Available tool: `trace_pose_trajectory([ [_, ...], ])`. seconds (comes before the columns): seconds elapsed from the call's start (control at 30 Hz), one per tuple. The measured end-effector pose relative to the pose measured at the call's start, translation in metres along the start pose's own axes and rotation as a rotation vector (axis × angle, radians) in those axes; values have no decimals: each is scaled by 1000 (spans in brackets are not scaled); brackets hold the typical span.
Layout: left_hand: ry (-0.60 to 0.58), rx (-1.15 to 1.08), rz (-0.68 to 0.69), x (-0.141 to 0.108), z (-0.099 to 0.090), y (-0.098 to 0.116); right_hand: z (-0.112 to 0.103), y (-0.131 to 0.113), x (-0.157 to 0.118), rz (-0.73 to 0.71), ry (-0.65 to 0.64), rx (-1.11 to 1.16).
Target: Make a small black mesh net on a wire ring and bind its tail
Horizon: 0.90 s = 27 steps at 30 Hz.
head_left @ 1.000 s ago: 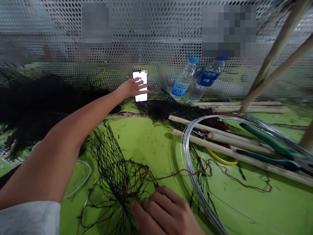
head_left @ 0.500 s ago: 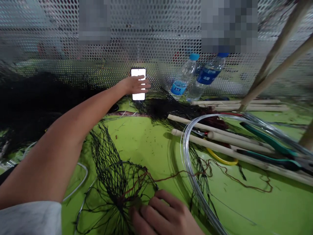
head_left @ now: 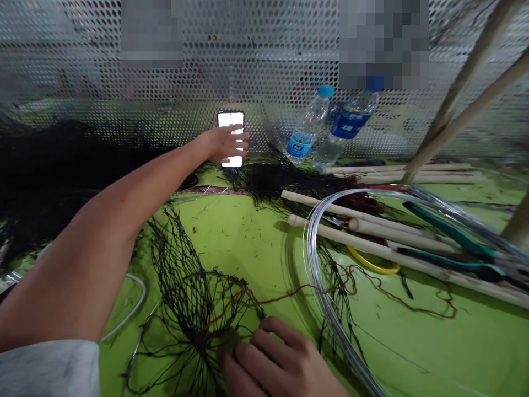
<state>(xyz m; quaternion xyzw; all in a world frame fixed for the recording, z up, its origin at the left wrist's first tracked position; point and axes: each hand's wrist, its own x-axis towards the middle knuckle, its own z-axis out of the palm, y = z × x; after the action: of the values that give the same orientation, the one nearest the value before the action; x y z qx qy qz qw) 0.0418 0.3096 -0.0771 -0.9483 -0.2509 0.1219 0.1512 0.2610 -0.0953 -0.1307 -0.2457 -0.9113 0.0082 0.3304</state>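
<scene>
My left hand (head_left: 226,144) reaches far forward, its fingers spread in front of the lit white screen of a smartphone (head_left: 230,117), which leans upright against the perforated metal panel. Whether the fingertips touch the screen is hard to tell. At the bottom, my right hand (head_left: 281,358) is closed, fingers curled beside the gathered part of a black knotted net (head_left: 179,270), and it grips the net's edge; the thumb side is partly hidden in shade. Dark red string (head_left: 285,299) runs from the net's gathered middle across the green surface to the right.
A coil of clear wire (head_left: 316,242) lies right of the net, over wooden sticks (head_left: 363,245) and green-handled pliers (head_left: 450,231). Two water bottles (head_left: 300,144) lean on the perforated panel (head_left: 268,71). Dark netting (head_left: 61,160) is heaped at left; slanted poles (head_left: 463,82) rise at right.
The whole view has shifted slightly. My left hand stays spread at the phone, and the right hand keeps its curled hold at the net.
</scene>
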Motion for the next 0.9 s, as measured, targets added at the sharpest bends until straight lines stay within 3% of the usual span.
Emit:
trace_pose_trajectory([
  [0.2, 52, -115, -50, 1, 8, 2, 2, -1, 3, 9, 24, -9],
  [0.47, -91, 1, 0, -7, -6, -8, 2, -1, 1, 10, -19, -4],
  [0.67, -92, -12, -1, -4, -14, -3, 0, -1, 2, 21, -11, -21],
  [0.77, -39, -11, -49, -13, -11, 1, -2, 0, 4, 11, -23, -36],
  [0.9, 111, 34, -216, -41, -3, 12, -2, 0, 5, 10, -18, -30],
])
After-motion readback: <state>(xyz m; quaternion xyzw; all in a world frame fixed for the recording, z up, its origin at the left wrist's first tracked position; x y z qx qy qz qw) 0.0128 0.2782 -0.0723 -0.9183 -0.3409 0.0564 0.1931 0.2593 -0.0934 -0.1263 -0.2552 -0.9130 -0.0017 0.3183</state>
